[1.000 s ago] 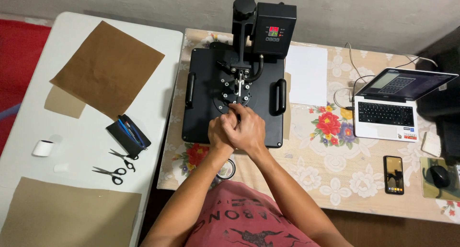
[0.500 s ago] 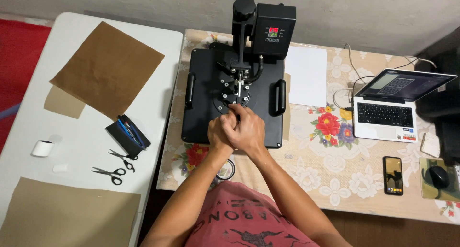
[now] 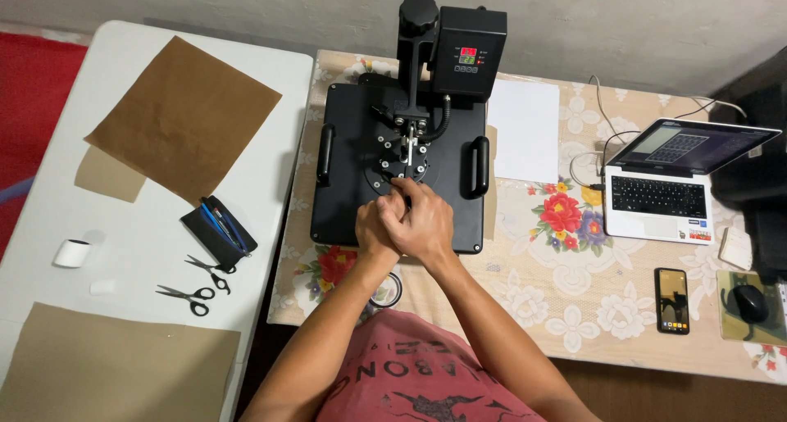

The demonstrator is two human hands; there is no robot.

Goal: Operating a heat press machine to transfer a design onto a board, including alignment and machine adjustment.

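Black heat press [image 3: 352, 176] at frame centre, on floral tablecloth [image 3: 566, 291]. Right hand [image 3: 422, 225] and left hand [image 3: 373, 229] clasped together over press handle at its lower middle, handle itself hidden. Scissors [image 3: 197, 284] lower left; laptop [image 3: 672, 184] right.

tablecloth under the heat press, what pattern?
Beige tablecloth with white and red flowers, under the black heat press; seen in the head view.
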